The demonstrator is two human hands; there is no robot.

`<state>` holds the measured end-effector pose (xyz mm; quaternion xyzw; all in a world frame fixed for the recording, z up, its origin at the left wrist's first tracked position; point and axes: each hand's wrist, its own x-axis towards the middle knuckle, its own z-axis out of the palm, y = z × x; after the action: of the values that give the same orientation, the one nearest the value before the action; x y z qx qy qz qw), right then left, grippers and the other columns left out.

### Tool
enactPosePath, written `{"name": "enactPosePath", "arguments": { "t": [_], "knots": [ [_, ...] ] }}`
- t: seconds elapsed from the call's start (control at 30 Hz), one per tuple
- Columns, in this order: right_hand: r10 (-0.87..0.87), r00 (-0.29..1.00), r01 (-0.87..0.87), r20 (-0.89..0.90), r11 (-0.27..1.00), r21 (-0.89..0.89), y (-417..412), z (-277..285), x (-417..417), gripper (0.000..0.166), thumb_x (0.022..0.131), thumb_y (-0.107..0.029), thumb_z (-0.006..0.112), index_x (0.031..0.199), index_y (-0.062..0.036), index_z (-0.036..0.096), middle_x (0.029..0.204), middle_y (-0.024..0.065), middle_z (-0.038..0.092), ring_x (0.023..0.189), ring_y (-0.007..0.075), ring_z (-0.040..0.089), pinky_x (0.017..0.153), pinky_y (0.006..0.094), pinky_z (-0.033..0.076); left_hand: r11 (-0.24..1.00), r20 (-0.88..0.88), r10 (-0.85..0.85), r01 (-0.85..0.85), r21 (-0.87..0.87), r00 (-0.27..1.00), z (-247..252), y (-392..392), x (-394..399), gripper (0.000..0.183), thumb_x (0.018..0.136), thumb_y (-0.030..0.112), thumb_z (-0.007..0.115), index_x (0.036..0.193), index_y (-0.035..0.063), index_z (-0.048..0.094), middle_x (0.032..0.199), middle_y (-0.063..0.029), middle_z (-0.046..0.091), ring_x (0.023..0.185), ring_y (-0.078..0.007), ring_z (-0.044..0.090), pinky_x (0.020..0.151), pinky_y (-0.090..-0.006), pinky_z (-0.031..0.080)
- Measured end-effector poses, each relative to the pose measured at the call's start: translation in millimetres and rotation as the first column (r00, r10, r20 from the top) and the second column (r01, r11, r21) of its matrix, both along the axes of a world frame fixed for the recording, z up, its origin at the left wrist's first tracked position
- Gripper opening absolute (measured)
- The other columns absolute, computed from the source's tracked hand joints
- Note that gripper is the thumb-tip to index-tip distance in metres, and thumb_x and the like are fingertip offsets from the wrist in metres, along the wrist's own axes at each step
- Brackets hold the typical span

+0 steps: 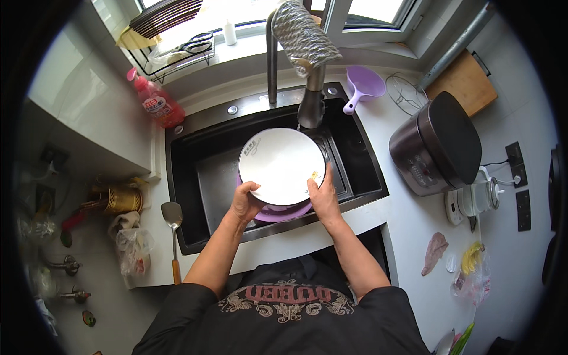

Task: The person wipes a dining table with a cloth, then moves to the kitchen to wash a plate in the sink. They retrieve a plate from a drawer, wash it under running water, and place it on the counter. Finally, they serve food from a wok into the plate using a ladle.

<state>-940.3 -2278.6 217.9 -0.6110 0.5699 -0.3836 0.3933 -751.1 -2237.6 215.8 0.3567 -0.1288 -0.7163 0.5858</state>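
Observation:
A round white plate with a dark rim (282, 166) is held over the black sink (217, 177) between both hands. My left hand (246, 202) grips its lower left edge, thumb on the face. At its lower right edge is my right hand (323, 195), thumb also on top, beside a small yellowish mark on the plate. A purple basin (284, 214) lies beneath the plate, mostly hidden by it. Just above the plate's far edge hangs the faucet's dark spray head (311, 110), with a thin trickle seeming to come from it.
Left of the sink are a spatula (172, 217) and a pink soap bottle (159, 104). On the right stand a purple ladle (364, 84), a wire rack (404, 93), a rice cooker (432, 146) and a glass kettle (477, 197). A cloth (435, 253) lies nearer.

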Motion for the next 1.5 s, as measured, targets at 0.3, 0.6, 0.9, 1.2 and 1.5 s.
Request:
{"name": "enactPosePath", "arguments": {
  "t": [0.3, 0.6, 0.9, 1.2, 1.5],
  "knots": [
    [0.343, 0.441, -0.847, -0.829, 0.464, -0.259, -43, 1, 6, 0.038, 0.076, -0.004, 0.048, 0.113, -0.0061, 0.050, 0.124, 0.0129, 0.048, 0.119, 0.0254, 0.043, 0.100, 0.0404, 0.032, 0.990, 0.276, -0.109, 0.128, -0.052, 0.955, 17, 0, 38, 0.060, 0.065, 0.017, 0.049, 0.122, 0.0017, 0.038, 0.108, -0.0114, 0.052, 0.097, -0.0235, 0.053, 0.081, -0.0382, 0.046],
    [0.537, 0.740, -0.669, -0.404, 0.644, -0.370, 30, 13, 71, 0.041, 0.069, -0.003, 0.054, 0.110, -0.0033, 0.053, 0.106, 0.0140, 0.059, 0.100, 0.0251, 0.057, 0.084, 0.0329, 0.047, 0.847, 0.163, 0.522, -0.485, -0.220, 0.837, -16, 17, -15, 0.026, 0.073, 0.023, 0.053, 0.090, 0.0040, 0.056, 0.089, -0.0075, 0.059, 0.087, -0.0197, 0.056, 0.082, -0.0308, 0.042],
    [0.210, 0.526, -0.823, -0.824, 0.369, -0.432, -47, -17, 16, 0.040, 0.076, -0.006, 0.046, 0.116, -0.0082, 0.050, 0.123, 0.0091, 0.050, 0.118, 0.0224, 0.045, 0.099, 0.0402, 0.032, 0.960, 0.003, 0.240, -0.237, -0.148, 0.971, 7, 24, 19, 0.042, 0.070, 0.020, 0.051, 0.106, -0.0029, 0.051, 0.102, -0.0127, 0.058, 0.095, -0.0255, 0.056, 0.086, -0.0364, 0.043],
    [0.531, 0.716, -0.660, -0.453, 0.727, -0.192, 41, 15, 93, 0.033, 0.076, -0.008, 0.049, 0.108, -0.0025, 0.052, 0.107, 0.0139, 0.059, 0.093, 0.0276, 0.059, 0.081, 0.0338, 0.047, 0.918, 0.019, 0.358, -0.348, -0.191, 0.933, -11, 27, -3, 0.018, 0.074, 0.027, 0.054, 0.075, 0.0098, 0.049, 0.075, 0.0007, 0.047, 0.072, -0.0116, 0.043, 0.067, -0.0259, 0.037],
    [0.230, 0.586, -0.797, -0.777, 0.334, -0.503, -20, 2, 51, 0.033, 0.072, -0.007, 0.053, 0.105, -0.0050, 0.055, 0.110, 0.0129, 0.057, 0.101, 0.0233, 0.057, 0.086, 0.0351, 0.045, 0.970, 0.034, 0.230, -0.226, -0.092, 0.973, 6, 28, 46, 0.050, 0.070, 0.024, 0.052, 0.113, -0.0010, 0.047, 0.106, -0.0112, 0.057, 0.101, -0.0254, 0.054, 0.089, -0.0370, 0.041]
  ]
}}
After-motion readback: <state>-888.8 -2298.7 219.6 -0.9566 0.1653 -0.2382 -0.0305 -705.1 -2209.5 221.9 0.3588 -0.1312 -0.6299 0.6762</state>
